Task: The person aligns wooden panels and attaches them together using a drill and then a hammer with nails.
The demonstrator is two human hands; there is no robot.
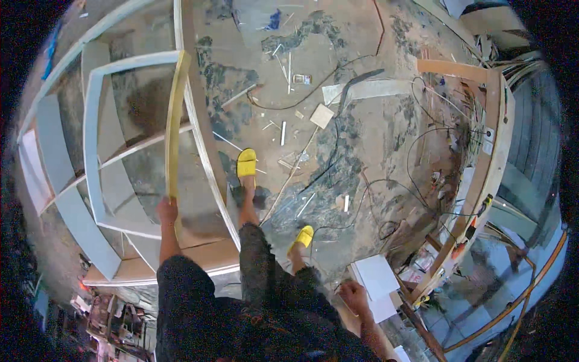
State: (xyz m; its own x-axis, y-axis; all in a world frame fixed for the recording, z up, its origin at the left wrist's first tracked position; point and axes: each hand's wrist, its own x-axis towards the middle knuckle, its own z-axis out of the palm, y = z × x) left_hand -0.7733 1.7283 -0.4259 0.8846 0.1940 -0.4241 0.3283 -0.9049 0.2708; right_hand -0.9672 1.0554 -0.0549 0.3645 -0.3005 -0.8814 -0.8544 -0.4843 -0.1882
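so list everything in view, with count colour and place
shelf carcass: one, pale and brown, left
rectangular frame: one, pale with yellow side, overlapping the carcass
square block: one, tan, on floor
cables: several, mostly dark, floor
scraps: many, white and tan, floor
panels: at least two, white, lower right
long wooden structure: one, tan, right
clutter: uncountable, mixed, lower left
shoes: two, yellow, centre
left hand: one, bare, gripping the frame's yellow side
right hand: one, bare, beside the panels, grip unclear
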